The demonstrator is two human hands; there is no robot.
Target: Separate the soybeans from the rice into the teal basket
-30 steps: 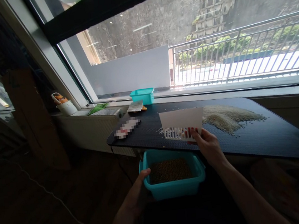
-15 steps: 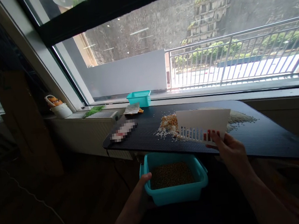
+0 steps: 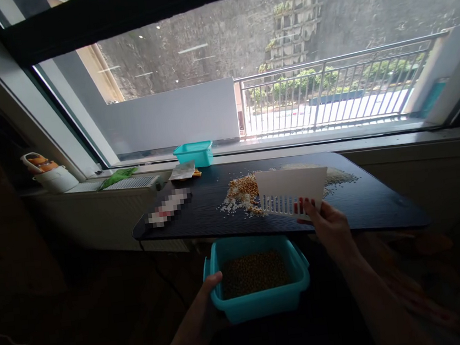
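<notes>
My left hand [image 3: 205,302] grips the left rim of a turquoise plastic bin [image 3: 265,303], thumb over the edge and the other fingers hidden. Small brownish grains or beans [image 3: 254,274] cover the bin's bottom; it is held just below the table's front edge. In my right hand [image 3: 327,225] is a flat white scraper [image 3: 291,182] with a row of slots along its lower side, raised over the tabletop. Behind and left of the scraper lie orange-yellow kernels [image 3: 243,188] mixed with white grains [image 3: 234,208]. A pale heap of grains [image 3: 336,178] shows past its right side.
The dark table [image 3: 375,206] stands against the window sill. A second turquoise bin [image 3: 195,155], a crumpled packet [image 3: 182,171] and a blurred-out item [image 3: 170,207] are at its left. A white pot [image 3: 55,179] and green leaf-like thing [image 3: 118,177] sit by the radiator [image 3: 93,210].
My view has turned slightly right, so the scene shifts left in the picture. Both hands keep their holds on the bin and the scraper, with little other movement.
</notes>
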